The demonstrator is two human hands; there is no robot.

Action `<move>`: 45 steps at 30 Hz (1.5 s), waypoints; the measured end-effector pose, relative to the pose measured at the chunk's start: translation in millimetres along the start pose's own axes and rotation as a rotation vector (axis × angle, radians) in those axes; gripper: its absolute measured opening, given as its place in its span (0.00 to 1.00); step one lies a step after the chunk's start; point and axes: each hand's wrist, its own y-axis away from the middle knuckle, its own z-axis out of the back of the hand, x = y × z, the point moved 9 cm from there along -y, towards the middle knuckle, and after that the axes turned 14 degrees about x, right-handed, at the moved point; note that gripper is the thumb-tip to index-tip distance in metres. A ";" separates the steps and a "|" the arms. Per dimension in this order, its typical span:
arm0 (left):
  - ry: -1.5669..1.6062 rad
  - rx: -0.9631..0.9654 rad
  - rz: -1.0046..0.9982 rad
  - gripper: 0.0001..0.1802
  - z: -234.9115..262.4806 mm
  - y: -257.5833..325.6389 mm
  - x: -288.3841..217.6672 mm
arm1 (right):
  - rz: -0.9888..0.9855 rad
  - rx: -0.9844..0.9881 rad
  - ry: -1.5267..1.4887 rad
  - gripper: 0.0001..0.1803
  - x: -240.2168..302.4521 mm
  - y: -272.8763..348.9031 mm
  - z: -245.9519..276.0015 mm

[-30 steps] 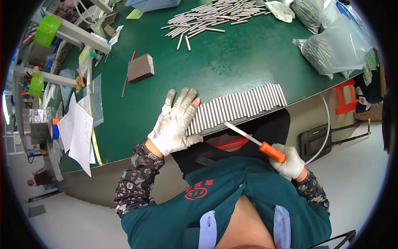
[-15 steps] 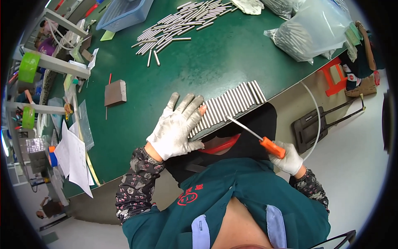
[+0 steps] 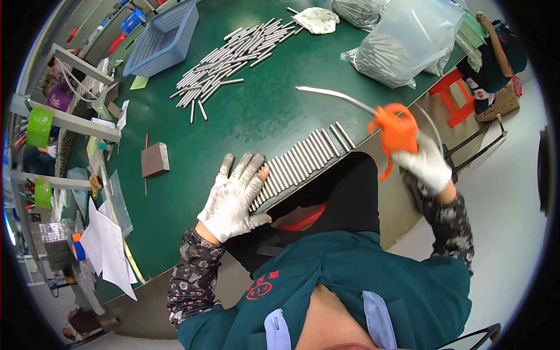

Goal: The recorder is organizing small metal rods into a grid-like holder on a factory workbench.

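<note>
A row of steel pins (image 3: 294, 165) lies side by side along the table's near edge, on a dark strip. My left hand (image 3: 231, 198), in a white glove with grey-soiled fingers, rests flat at the row's left end. Its fingers are spread, and a bare fingertip touches the end pins. In my gloved right hand (image 3: 429, 163) is an orange air blow gun (image 3: 396, 132), raised right of the row. Its long, thin metal nozzle points left above the table. At the row's right end, two pins (image 3: 342, 137) stand slightly apart from the others.
A loose pile of pins (image 3: 227, 61) lies on the green table (image 3: 192, 192) beside a blue basket (image 3: 160, 41). Bags of pins (image 3: 388, 55) stand far right, near a white cloth (image 3: 317, 20). A brownish block (image 3: 154, 160) and papers (image 3: 108, 245) lie left. Another person (image 3: 504, 49) is far right.
My right hand has lifted the blow gun up and away, so its nozzle no longer meets the row. Two right-end pins are now more separated. My left hand stays by the row; the view has shifted.
</note>
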 end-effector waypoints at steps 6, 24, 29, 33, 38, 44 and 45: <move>0.013 -0.175 -0.008 0.48 12.8 19.5 5.1 | 0.026 -0.030 0.433 0.27 61.2 -120.4 16.2; 0.113 -0.500 0.477 0.27 -7.8 104.4 23.1 | 0.314 -0.279 1.081 0.07 51.0 -54.8 -55.3; 0.088 -0.471 0.405 0.27 -7.1 91.1 18.6 | 0.374 -0.167 0.797 0.10 41.2 -55.4 -61.6; 0.088 -0.483 0.413 0.26 -9.8 97.7 19.6 | 0.480 -0.029 0.622 0.09 51.1 -51.4 -67.3; 0.081 -0.497 0.424 0.26 -13.7 96.9 20.5 | 0.502 -0.111 0.997 0.13 56.6 -42.0 -78.1; 0.068 -0.500 0.422 0.27 -11.0 95.5 19.5 | 0.467 -0.175 0.985 0.10 48.9 -49.7 -64.6; 0.060 -0.508 0.423 0.27 -10.5 95.7 19.1 | 0.457 -0.204 0.995 0.10 48.0 -51.5 -61.0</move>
